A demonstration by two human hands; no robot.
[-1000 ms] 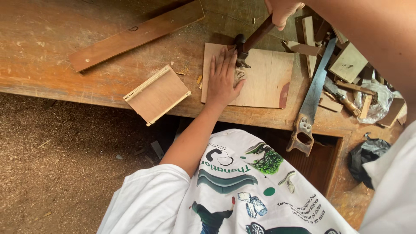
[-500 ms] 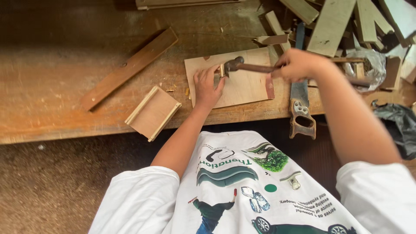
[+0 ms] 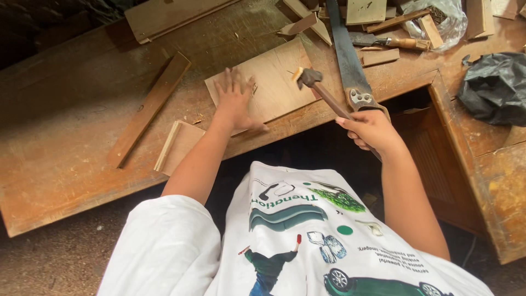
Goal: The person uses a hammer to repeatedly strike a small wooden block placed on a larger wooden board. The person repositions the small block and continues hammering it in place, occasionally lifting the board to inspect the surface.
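big worn wooden workbench (image 3: 66, 164) fills the view, sawdust on it. a handsaw (image 3: 346, 60) lies on the far right part, blade pointing far, handle at the near edge just beside the right hand. crumpled black plastic bag (image 3: 496, 85) far right. long wood strip (image 3: 150, 107) lies diagonal on the left, well apart from the hands. plywood panel (image 3: 274, 77) sits mid-bench at the near edge. small slatted wood piece (image 3: 178, 145) near-left of it, overhanging the edge. offcuts (image 3: 378, 57) piled far right. left hand (image 3: 234, 98) flat on the panel's left part, fingers spread wide, pressing, gripping nothing. right hand (image 3: 370, 130) closed tight round the handle of a hammer (image 3: 323, 90), hammer head over the panel's right part; can't tell if it touches the wood.
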